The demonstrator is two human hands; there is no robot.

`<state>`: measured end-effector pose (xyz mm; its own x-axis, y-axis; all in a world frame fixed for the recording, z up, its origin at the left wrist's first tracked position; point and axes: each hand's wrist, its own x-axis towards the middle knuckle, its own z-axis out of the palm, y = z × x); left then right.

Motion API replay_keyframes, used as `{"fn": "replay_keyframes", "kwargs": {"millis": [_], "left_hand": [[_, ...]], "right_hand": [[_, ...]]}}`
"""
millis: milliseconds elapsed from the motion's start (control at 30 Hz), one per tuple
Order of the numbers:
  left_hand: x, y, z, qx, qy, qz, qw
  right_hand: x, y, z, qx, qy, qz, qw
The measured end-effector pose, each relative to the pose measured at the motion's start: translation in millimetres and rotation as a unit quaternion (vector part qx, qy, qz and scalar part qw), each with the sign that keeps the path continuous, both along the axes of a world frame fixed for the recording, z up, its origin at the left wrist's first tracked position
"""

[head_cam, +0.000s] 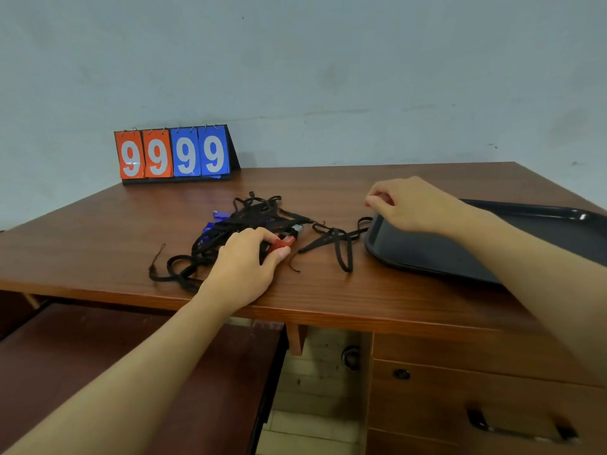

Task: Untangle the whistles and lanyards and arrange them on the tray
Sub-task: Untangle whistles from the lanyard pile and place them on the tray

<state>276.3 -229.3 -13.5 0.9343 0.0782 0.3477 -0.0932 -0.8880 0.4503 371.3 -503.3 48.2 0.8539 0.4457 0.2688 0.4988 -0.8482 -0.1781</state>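
A tangle of black lanyards (253, 215) lies in the middle of the wooden desk, with blue whistles (216, 220) showing at its left side. My left hand (244, 267) rests on the tangle's near side and pinches a red whistle (283, 242) between thumb and fingers. A loose black lanyard loop (341, 247) trails right toward the dark tray (427, 254). My right hand (414, 205) hovers over the tray's far left corner with its fingers curled; nothing visible is held in it.
A flip scoreboard (174, 154) reading 9 9 9 9 stands at the back left of the desk (328, 287) against the wall. Drawers (476, 389) sit below the desk on the right. A lower reddish surface (98, 356) extends below on the left.
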Motion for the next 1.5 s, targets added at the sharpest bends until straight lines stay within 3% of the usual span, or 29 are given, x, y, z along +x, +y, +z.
{"fn": "replay_keyframes", "kwargs": {"millis": [167,400,533,667,800,833,900,1000,1267,1500], "left_hand": [[1.6,3.7,-5.8,-0.010,-0.032,0.008,0.999],[4.8,-6.4,14.3,0.014,0.038,0.014,0.999],[23.8,-22.8,44.5,0.150,0.057,-0.016,0.987],[66.9,-65.6,76.1,0.209,0.020,-0.071,0.975],[123.6,-111.6,75.1,0.141,0.035,-0.134,0.980],[139.0,-121.1,70.4,0.124,0.035,-0.132,0.983],[167.8,-136.7,57.7,0.109,0.041,-0.130,0.985],[198.2,-147.9,42.0,0.096,0.048,-0.157,0.982],[194.5,-147.7,45.7,0.126,0.047,-0.245,0.960],[196.9,-147.5,40.3,0.134,0.064,-0.223,0.963]], "right_hand": [[24.7,-19.0,-28.8,-0.019,0.103,-0.108,0.989],[21.4,-25.7,-3.2,-0.053,0.251,-0.028,0.966],[29.6,-40.9,7.9,0.059,0.366,0.037,0.928],[30.5,-47.7,3.1,0.060,0.366,0.093,0.924],[32.7,-57.6,7.8,0.100,0.381,0.104,0.913],[35.5,-64.3,9.7,0.089,0.362,0.081,0.924],[43.0,-80.3,13.2,-0.016,0.261,0.004,0.965],[55.5,-98.3,9.2,-0.162,0.211,-0.118,0.957],[80.4,-99.1,-5.7,-0.121,0.267,-0.192,0.937],[88.9,-95.6,5.0,0.006,0.308,-0.180,0.934]]}}
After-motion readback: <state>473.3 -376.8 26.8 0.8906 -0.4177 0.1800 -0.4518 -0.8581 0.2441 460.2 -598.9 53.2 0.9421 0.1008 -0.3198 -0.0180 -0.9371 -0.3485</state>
